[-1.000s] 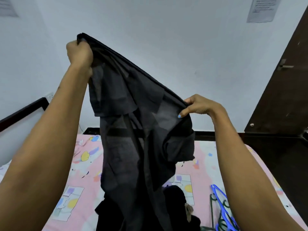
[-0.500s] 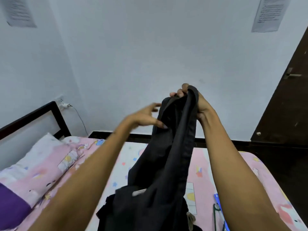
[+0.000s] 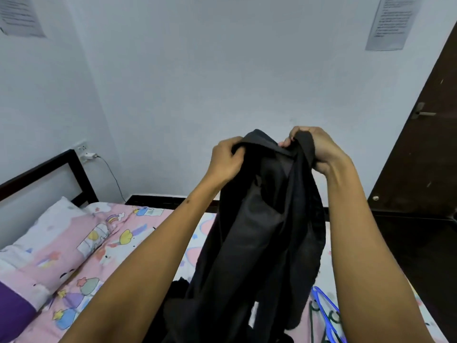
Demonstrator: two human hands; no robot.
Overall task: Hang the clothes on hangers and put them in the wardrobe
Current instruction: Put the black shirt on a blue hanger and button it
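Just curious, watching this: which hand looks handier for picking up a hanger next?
Probably the right hand: the blue hanger lies on the bed under that arm. Both hands grip the black garment, so the left hand would hold on.

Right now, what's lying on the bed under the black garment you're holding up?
Under the black garment, gripped by the left hand and right hand, dark clothes lie on the pink bedsheet. A blue hanger lies right. The garment hides the rest.

Left hand (image 3: 226, 160) and right hand (image 3: 319, 148) grip a black garment (image 3: 259, 231) above the bed (image 3: 103, 246).
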